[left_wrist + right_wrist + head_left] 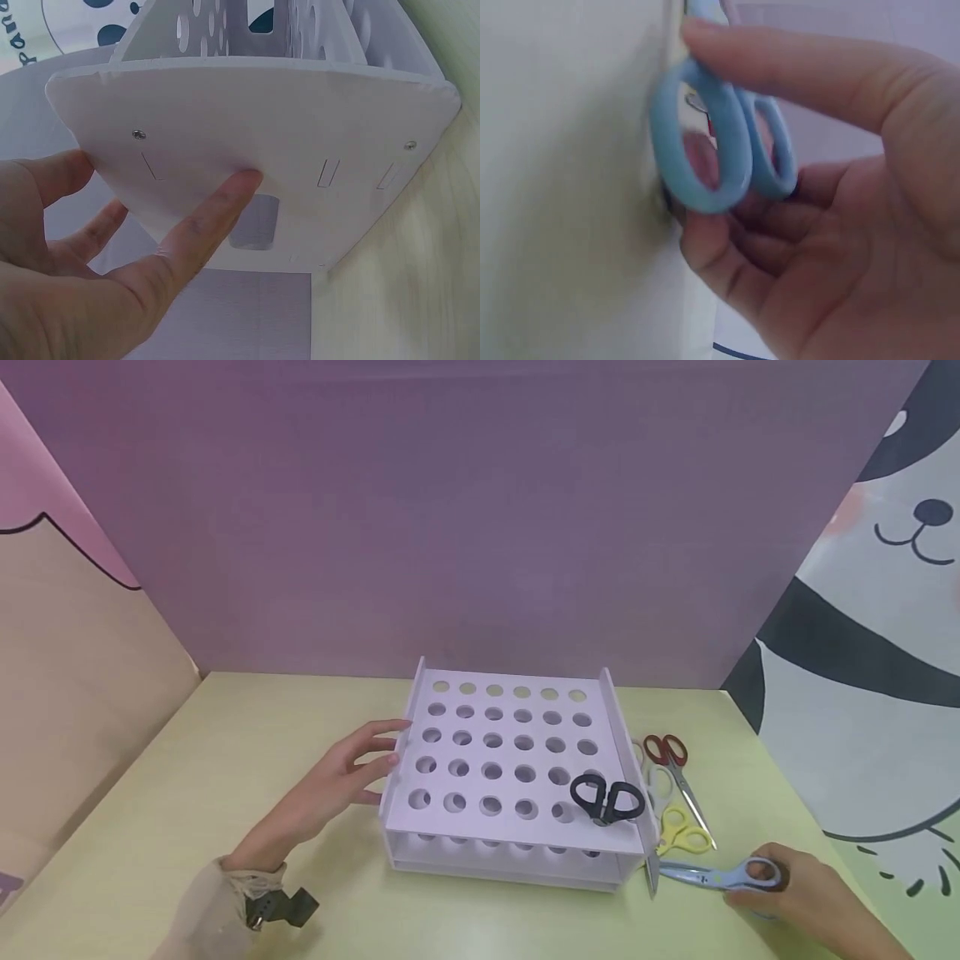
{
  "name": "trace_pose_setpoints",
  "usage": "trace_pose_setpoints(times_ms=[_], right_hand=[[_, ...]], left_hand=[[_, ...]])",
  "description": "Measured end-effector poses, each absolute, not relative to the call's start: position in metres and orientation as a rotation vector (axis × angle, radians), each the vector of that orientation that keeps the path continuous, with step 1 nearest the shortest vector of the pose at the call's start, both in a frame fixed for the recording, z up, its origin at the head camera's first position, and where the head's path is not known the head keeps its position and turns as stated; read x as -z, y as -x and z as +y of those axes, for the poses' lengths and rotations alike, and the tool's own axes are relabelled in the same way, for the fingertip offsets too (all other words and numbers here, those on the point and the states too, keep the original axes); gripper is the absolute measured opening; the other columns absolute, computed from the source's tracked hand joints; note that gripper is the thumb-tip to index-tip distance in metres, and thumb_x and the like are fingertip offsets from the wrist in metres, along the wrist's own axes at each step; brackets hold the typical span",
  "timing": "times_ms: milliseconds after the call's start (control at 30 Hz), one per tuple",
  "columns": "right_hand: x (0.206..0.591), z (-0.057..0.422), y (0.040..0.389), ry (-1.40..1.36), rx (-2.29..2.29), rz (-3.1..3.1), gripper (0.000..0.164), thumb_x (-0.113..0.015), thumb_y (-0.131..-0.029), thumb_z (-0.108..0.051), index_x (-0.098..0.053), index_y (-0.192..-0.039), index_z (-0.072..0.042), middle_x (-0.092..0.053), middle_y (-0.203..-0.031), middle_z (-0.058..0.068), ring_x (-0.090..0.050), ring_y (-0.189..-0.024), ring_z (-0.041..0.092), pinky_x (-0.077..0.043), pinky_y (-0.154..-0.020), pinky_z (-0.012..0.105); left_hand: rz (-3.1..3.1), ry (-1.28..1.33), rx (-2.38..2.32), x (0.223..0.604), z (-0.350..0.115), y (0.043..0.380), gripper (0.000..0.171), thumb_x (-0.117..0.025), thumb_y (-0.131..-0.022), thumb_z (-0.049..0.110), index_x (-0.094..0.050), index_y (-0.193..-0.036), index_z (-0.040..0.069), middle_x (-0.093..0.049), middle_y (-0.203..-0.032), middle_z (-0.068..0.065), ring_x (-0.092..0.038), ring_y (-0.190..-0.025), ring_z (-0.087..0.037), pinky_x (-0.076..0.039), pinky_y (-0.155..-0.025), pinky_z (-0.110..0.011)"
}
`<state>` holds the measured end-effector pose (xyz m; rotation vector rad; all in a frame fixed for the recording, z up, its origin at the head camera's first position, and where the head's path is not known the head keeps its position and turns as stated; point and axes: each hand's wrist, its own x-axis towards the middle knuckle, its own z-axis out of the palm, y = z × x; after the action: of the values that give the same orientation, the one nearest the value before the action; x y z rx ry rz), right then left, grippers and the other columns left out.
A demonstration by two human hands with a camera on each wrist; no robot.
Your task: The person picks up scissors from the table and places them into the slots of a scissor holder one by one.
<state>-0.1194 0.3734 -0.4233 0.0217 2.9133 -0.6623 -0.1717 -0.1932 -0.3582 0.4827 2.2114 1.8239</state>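
Note:
A white rack (480, 827) with rows of round holes stands on the table. My left hand (341, 789) is at its left side, fingers extended. In the left wrist view, a finger of my left hand (135, 277) lies against the rack's side panel (225, 112). Black-handled scissors (606, 799) sit at the rack's front right holes. To the right of the rack, my right hand (802, 889) holds light blue scissors (720, 877) low over the table, their blades pointing left. The right wrist view shows the blue handle loops (739, 142) between thumb and fingers.
Beside the rack's right side lie red-handled scissors (667, 752), white-handled scissors (662, 783) and yellow-handled scissors (684, 832). A bare blade (652, 875) shows at the rack's front right corner. A purple panel (480, 527) rises behind the table (135, 827).

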Motion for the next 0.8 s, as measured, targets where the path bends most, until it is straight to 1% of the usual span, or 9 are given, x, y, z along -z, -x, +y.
trace_pose_setpoints(times_ms=[67, 200, 233, 300, 367, 433, 533, 600, 800], right_hand=[[0.421, 0.375, 0.115, -0.018, 0.699, 2.920, 0.039, -0.085, -0.078, -0.033, -0.056, -0.086, -0.008, -0.053, -0.075, -0.003, -0.044, -0.068, 0.008, -0.035, -0.055, 0.023], [0.417, 0.377, 0.107, 0.083, 0.922, 2.932, 0.037, -0.082, -0.083, -0.022, -0.047, -0.081, -0.010, -0.043, -0.067, -0.007, -0.039, -0.060, 0.004, -0.031, -0.049, 0.025], [0.416, 0.378, 0.106, 0.090, 0.987, 2.927, 0.035, -0.081, -0.083, -0.020, -0.048, -0.081, -0.009, -0.045, -0.067, -0.008, -0.042, -0.060, 0.003, -0.034, -0.049, 0.024], [0.413, 0.378, 0.105, 0.105, 1.131, 2.918, 0.027, -0.079, -0.085, -0.015, -0.053, -0.087, -0.006, -0.055, -0.069, -0.009, -0.050, -0.063, 0.002, -0.040, -0.052, 0.023], [0.412, 0.378, 0.104, 0.086, 1.266, 2.905, 0.022, -0.077, -0.088, -0.011, -0.059, -0.099, -0.004, -0.067, -0.078, -0.008, -0.060, -0.070, 0.001, -0.048, -0.056, 0.021], [0.409, 0.376, 0.102, 0.040, 1.369, 2.912, 0.026, -0.075, -0.090, -0.011, -0.061, -0.111, -0.005, -0.074, -0.086, -0.007, -0.066, -0.076, 0.001, -0.052, -0.062, 0.019], [0.403, 0.373, 0.098, -0.009, 1.467, 2.969, 0.030, -0.073, -0.091, -0.011, -0.062, -0.119, -0.006, -0.075, -0.091, -0.010, -0.067, -0.079, -0.001, -0.053, -0.064, 0.017], [0.399, 0.369, 0.096, -0.051, 1.511, 3.003, 0.030, -0.074, -0.092, -0.013, -0.064, -0.120, -0.006, -0.075, -0.091, -0.012, -0.067, -0.077, 0.001, -0.053, -0.064, 0.016], [0.391, 0.355, 0.099, -0.028, 1.596, 3.141, 0.032, -0.076, -0.088, -0.007, -0.066, -0.118, -0.002, -0.075, -0.083, -0.009, -0.067, -0.067, 0.005, -0.052, -0.058, 0.016]], left_hand=[[2.214, -0.488, -1.822, 0.358, -0.193, 0.171, 0.048, -0.058, -0.102, 0.031, -0.044, -0.147, 0.029, -0.042, -0.147, -0.014, -0.059, -0.120, -0.035, -0.059, -0.085, -0.044], [2.227, -0.499, -1.814, 0.358, -0.194, 0.172, 0.048, -0.058, -0.102, 0.031, -0.044, -0.148, 0.027, -0.043, -0.147, -0.017, -0.059, -0.120, -0.036, -0.060, -0.084, -0.044], [2.228, -0.499, -1.812, 0.358, -0.194, 0.171, 0.048, -0.058, -0.102, 0.031, -0.044, -0.148, 0.027, -0.043, -0.147, -0.017, -0.059, -0.120, -0.036, -0.060, -0.084, -0.043], [2.229, -0.499, -1.809, 0.358, -0.193, 0.171, 0.048, -0.058, -0.102, 0.031, -0.044, -0.148, 0.026, -0.043, -0.147, -0.017, -0.059, -0.119, -0.036, -0.060, -0.084, -0.043], [2.231, -0.501, -1.803, 0.358, -0.193, 0.171, 0.048, -0.058, -0.102, 0.030, -0.044, -0.148, 0.026, -0.042, -0.147, -0.017, -0.058, -0.120, -0.036, -0.060, -0.084, -0.043], [2.234, -0.500, -1.798, 0.358, -0.193, 0.171, 0.047, -0.058, -0.103, 0.030, -0.044, -0.148, 0.027, -0.042, -0.147, -0.018, -0.059, -0.120, -0.036, -0.060, -0.084, -0.043], [2.232, -0.501, -1.796, 0.359, -0.193, 0.171, 0.047, -0.058, -0.103, 0.029, -0.044, -0.148, 0.027, -0.042, -0.147, -0.018, -0.059, -0.119, -0.037, -0.060, -0.083, -0.043], [2.228, -0.501, -1.794, 0.359, -0.193, 0.171, 0.047, -0.058, -0.103, 0.029, -0.044, -0.148, 0.027, -0.042, -0.147, -0.018, -0.059, -0.119, -0.037, -0.060, -0.083, -0.043], [2.237, -0.482, -1.799, 0.358, -0.194, 0.172, 0.049, -0.059, -0.102, 0.030, -0.044, -0.148, 0.028, -0.043, -0.147, -0.015, -0.059, -0.119, -0.035, -0.060, -0.084, -0.043]])
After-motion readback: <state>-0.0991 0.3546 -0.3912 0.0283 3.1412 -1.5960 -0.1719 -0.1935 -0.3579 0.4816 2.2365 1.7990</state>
